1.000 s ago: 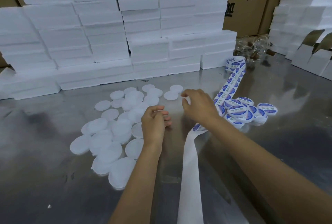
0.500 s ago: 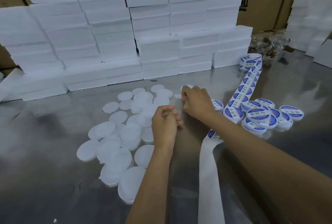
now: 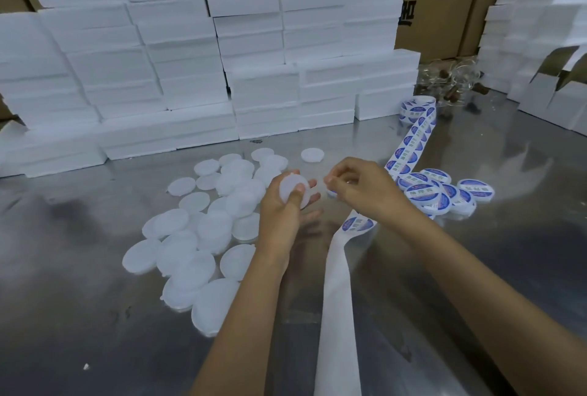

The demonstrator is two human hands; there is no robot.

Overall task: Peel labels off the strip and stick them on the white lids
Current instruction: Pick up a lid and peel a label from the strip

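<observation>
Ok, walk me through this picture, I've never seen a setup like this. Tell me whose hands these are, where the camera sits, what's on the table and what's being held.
No machine here: a person works bare-handed, and the one camera sits on their head, looking down. The left hand grips a plain white lid. The right hand has its fingers curled beside it; whether it pinches a label is hard to tell. On the metal table lie unlabelled white lids, a pile of finished blue-labelled lids, and the label strip, whose bare backing trails toward the person. White boxes are stacked behind.
</observation>
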